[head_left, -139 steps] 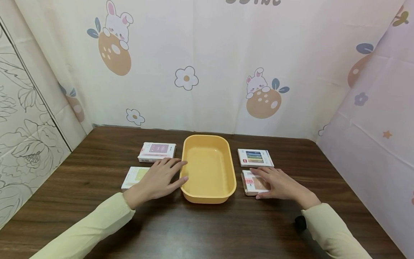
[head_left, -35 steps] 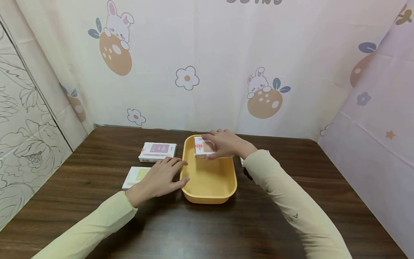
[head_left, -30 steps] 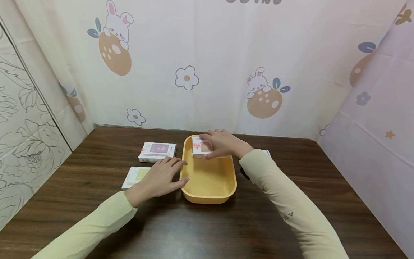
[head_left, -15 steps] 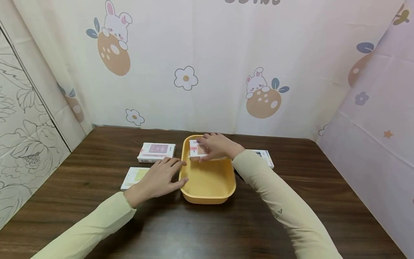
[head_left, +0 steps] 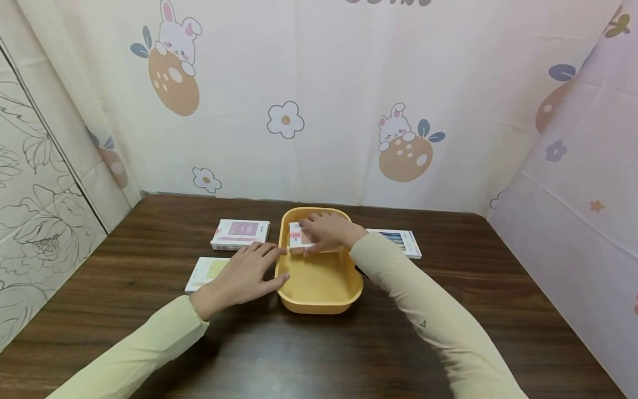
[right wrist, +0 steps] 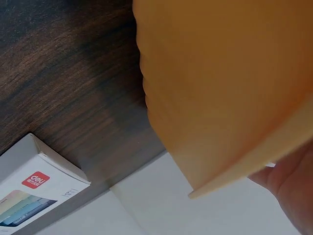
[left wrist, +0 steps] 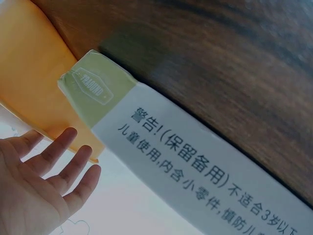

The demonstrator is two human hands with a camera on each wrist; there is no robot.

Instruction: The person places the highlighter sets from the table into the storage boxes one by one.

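In the head view my right hand grips a flat white cardboard box with a brown panel and a red label, inside the far half of the yellow tray. Fingers and palm hide the box's right part. At the tray's left rim lies my left hand, fingers loosely spread and holding nothing. Its wrist overlaps a white box with a yellow-green panel. The left wrist view shows that box's printed side close up. Behind the tray wall, the right wrist view catches part of my right hand.
Behind the left hand lies a white box with a purple panel. A white box with blue and green stripes sits right of the tray, partly behind the right forearm. A patterned curtain hangs along the table's back edge.
My right hand has picked up the brown-panel box from the table right of the tray and carried it left into the tray, lowering it lately. The left hand stays put.
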